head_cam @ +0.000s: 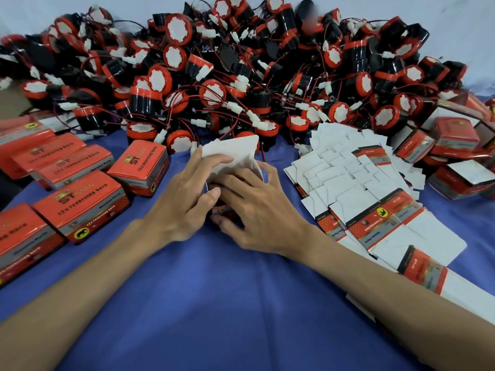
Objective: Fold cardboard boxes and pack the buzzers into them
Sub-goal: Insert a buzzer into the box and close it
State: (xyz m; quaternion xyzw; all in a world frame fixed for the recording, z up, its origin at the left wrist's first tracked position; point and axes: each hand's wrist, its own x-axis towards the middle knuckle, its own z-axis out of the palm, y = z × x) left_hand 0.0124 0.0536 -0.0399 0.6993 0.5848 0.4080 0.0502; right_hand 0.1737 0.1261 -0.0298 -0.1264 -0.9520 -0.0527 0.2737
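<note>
Item in work: one cardboard box, at the centre of the blue cloth, just in front of the buzzer heap. Its white inner flaps are raised, a printed red side shows low between the hands, and the top is not yet closed. Whether a buzzer already sits inside cannot be told, as the hands cover the opening. Left hand: fingers laid over the white flap, thumb against the near side, holding the box. Right hand: fingers spread across the box, thumb hooked under its near edge, gripping it. Stock done: closed red boxes, several rows at left. Further stacked boxes at far right, some showing white ends. Stock remaining: loose buzzers, black bodies with red caps, wires and white plugs, heaped across the back. Flat box blanks, fanned out at right. Assessment: probably early to middle stage. A modest batch is packed, while far more buzzers lie unboxed and many blanks are unfolded.
</note>
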